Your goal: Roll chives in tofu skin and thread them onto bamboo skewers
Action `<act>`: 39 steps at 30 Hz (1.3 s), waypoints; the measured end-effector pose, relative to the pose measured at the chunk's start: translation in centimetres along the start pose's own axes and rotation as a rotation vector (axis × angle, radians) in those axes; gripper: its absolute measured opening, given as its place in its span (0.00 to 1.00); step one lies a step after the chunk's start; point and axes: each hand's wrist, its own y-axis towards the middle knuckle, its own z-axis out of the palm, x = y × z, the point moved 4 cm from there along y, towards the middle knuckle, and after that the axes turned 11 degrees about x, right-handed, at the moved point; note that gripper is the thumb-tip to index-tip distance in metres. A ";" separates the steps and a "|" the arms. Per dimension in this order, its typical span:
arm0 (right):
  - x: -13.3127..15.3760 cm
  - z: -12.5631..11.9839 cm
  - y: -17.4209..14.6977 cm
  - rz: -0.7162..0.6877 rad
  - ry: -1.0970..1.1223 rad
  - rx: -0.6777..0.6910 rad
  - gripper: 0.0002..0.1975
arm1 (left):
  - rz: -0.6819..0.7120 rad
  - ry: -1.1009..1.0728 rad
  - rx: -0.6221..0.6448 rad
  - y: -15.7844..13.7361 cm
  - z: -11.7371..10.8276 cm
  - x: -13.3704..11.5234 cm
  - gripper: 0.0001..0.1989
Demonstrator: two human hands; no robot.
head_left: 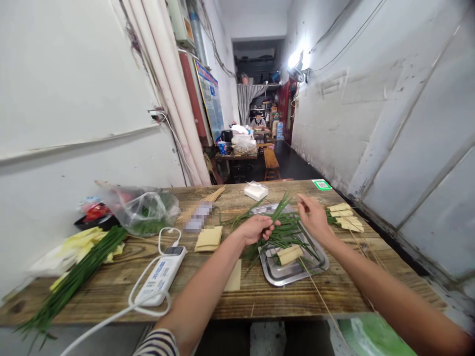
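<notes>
My left hand [258,229] is closed around a small bunch of green chives [281,210], their ends sticking up past the fingers. It hovers over a metal tray [276,280] strewn with loose chives. To its right, my right hand [313,218] is raised above the tray's edge with fingers curled together; whatever they may pinch is too small to make out. In the tray lies a skewered roll [290,254] of pale yellow sheet, like tofu skin, around chives. A stack of square yellow sheets [208,239] sits left of the tray, and another sheet [233,278] lies partly behind my left forearm.
More skewered rolls [346,217] rest at the right. On the left are a long chive bundle [79,274], a plastic bag [144,210] of greens and a white power strip [161,277] with its cable. Behind the tray stands a white box [256,190]. A person [259,120] sits far back.
</notes>
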 end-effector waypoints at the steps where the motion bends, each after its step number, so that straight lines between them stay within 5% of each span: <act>1: -0.8 0.2 0.4 0.142 0.139 0.041 0.15 | -0.005 -0.002 -0.004 0.0 -0.1 0.1 0.07; 4: -2.0 1.7 0.8 0.528 0.627 0.260 0.17 | -0.023 -0.007 0.023 0.1 -0.2 0.4 0.08; 6: -1.9 2.6 0.8 0.663 0.921 0.335 0.19 | -0.033 -0.009 0.046 0.2 -0.1 0.7 0.08; 9: -1.5 3.0 1.0 0.674 1.139 0.338 0.22 | -0.040 -0.008 0.066 0.2 0.1 1.2 0.09; 15: -1.1 3.2 1.2 0.694 1.207 0.365 0.22 | -0.056 0.046 0.060 -0.1 0.2 1.9 0.12; 25: -1.2 3.1 1.2 0.773 1.060 0.417 0.11 | -0.072 0.026 0.094 -0.4 0.5 2.4 0.11; 33: -2.6 -0.9 4.4 0.690 0.852 0.101 0.14 | -0.105 -0.170 0.070 -0.6 -0.3 3.4 0.07; 36: -1.2 -2.4 4.5 0.529 0.693 -0.015 0.14 | -0.088 -0.282 0.026 -0.2 -0.6 3.5 0.06; 39: 2.6 -1.6 1.9 0.135 0.270 0.037 0.15 | -0.089 -0.349 0.023 0.6 -0.5 3.6 0.06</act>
